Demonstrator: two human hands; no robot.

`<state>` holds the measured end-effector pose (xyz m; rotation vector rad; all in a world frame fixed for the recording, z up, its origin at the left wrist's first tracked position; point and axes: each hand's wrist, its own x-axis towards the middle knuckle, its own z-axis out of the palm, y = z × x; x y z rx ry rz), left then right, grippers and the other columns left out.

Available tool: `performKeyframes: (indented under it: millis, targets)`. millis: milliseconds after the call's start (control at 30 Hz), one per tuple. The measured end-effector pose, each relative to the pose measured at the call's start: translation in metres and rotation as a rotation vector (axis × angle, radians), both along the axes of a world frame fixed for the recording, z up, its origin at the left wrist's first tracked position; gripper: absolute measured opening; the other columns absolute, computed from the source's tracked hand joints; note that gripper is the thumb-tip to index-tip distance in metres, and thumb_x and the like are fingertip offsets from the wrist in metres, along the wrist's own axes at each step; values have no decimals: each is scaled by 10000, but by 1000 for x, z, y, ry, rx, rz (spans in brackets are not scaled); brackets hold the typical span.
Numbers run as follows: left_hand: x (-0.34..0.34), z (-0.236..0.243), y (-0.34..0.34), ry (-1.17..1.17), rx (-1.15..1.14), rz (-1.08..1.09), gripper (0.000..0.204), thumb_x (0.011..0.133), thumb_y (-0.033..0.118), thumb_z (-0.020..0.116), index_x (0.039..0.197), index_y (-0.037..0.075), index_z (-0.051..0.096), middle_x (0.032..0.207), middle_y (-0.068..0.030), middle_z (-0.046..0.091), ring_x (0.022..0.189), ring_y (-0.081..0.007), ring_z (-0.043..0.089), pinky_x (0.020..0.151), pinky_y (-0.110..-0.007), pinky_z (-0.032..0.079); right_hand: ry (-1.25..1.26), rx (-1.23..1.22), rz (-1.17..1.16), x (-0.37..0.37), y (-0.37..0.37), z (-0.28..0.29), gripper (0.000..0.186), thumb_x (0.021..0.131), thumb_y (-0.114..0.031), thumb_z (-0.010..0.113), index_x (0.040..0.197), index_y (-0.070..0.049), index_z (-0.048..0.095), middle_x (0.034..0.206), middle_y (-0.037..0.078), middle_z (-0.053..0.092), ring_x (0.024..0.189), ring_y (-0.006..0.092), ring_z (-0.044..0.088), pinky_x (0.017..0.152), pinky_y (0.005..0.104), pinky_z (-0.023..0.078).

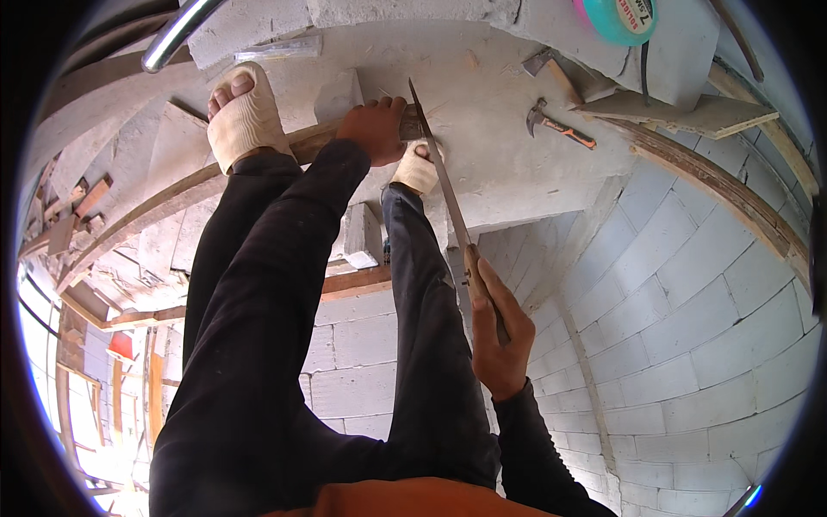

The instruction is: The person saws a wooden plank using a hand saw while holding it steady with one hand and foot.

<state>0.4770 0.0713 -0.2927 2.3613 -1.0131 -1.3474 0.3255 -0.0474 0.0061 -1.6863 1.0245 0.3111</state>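
My right hand [495, 332] grips the wooden handle of a hand saw [444, 177], whose long thin blade runs up and left to a curved wooden strip [172, 200]. My left hand [375, 129] presses down on that strip right beside the blade. My feet in pale sandals, the left [245, 116] and the right [418, 168], stand on top of a wall of white blocks [491, 103]. The strip lies along the wall's near edge, between my feet.
A claw hammer with an orange grip [558, 127] lies on the blocks to the right. A teal roll [622, 19] sits at the top. Flat boards [689, 110] lie beyond it. White block walls [689, 345] drop away below, with scrap wood [73, 220] at the left.
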Motion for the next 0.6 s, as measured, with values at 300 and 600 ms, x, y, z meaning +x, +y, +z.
performKeyframes:
  millis: [300,600]
  targets:
    - [0,-2,3,-3,11,-6,618,804,270,774,1346,69,557,1225,-182,691,1160,-375,691,968,-504,570,73,67,-28,9,5,-19,439,1068,-75,541,1484,57,578,1464,240,651,1323,291,664,1098,355,507]
    - [0,0,-18,47,-10,-24,584,819,270,779,1321,70,558,1238,-174,692,1164,-366,686,969,-507,568,156,18,21,51,-2,-92,436,1068,-87,540,1478,56,584,1441,253,664,1361,313,641,1123,364,492]
